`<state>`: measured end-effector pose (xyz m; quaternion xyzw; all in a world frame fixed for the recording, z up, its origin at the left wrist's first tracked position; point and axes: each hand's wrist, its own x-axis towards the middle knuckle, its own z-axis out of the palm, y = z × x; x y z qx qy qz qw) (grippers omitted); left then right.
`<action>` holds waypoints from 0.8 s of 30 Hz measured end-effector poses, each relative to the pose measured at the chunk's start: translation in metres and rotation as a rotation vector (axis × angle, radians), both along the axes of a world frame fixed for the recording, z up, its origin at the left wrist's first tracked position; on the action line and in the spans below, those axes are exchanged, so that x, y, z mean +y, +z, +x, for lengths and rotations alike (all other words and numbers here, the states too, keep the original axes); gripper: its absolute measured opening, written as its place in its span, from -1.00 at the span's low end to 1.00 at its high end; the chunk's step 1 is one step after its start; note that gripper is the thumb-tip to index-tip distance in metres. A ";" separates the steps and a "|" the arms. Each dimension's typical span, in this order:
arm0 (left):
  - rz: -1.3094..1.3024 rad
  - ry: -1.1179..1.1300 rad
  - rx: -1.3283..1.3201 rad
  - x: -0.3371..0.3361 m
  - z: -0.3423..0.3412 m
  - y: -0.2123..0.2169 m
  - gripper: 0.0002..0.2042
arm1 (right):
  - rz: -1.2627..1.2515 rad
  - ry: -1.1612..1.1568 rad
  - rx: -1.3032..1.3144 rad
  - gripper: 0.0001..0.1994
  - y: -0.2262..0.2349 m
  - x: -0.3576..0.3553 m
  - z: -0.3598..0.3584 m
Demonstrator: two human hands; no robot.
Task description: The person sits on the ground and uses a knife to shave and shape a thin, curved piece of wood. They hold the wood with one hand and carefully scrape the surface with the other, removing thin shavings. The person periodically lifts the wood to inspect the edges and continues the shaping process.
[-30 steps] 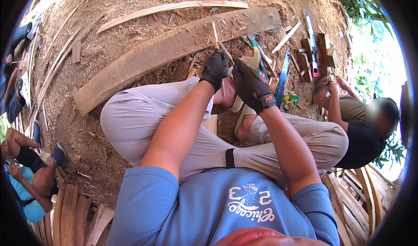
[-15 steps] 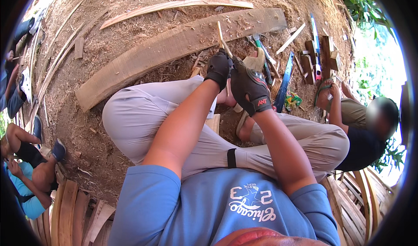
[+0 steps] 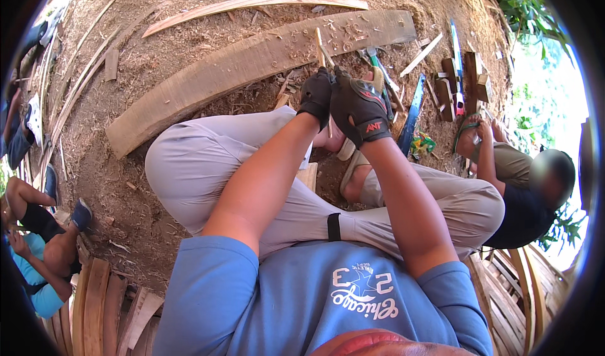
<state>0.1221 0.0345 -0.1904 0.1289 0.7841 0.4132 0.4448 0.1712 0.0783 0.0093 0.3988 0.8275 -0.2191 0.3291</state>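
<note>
Wood strip [image 3: 320, 46] gripped w/ both gloved hands [image 3: 343, 97].

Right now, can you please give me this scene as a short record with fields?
setting: dirt ground covered with wood shavings
left hand: black glove, closed around a thin wooden stick
right hand: black glove, close beside the left, also at the stick
posture: seated, knees bent
ahead: long wooden plank, thin curved strip beyond it
right side: blue saw, another seated person
</note>
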 end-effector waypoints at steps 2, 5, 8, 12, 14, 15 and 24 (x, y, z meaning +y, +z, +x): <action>-0.019 -0.153 0.129 0.001 -0.001 0.000 -0.70 | 0.474 -0.022 0.097 -0.51 -0.040 -0.015 0.016; -0.001 -0.081 0.004 0.010 0.004 0.016 -0.68 | 0.900 0.164 0.398 -0.66 -0.103 0.005 0.053; 0.029 -0.018 0.022 0.001 0.008 -0.012 -0.67 | 0.290 0.061 0.251 -0.68 -0.025 -0.005 0.010; 0.039 -0.100 0.138 0.000 0.009 -0.004 -0.68 | 0.347 0.058 0.216 -0.73 -0.030 -0.008 0.010; 0.042 -0.046 0.062 0.007 0.010 0.002 -0.62 | 0.335 0.068 0.196 -0.74 -0.029 -0.001 0.009; 0.087 -0.019 0.077 0.005 0.012 -0.009 -0.56 | 0.312 0.055 0.227 -0.74 -0.028 0.000 0.005; 0.086 -0.142 0.243 0.009 0.017 -0.039 -0.67 | 0.289 -0.036 0.360 -0.69 -0.042 0.001 0.013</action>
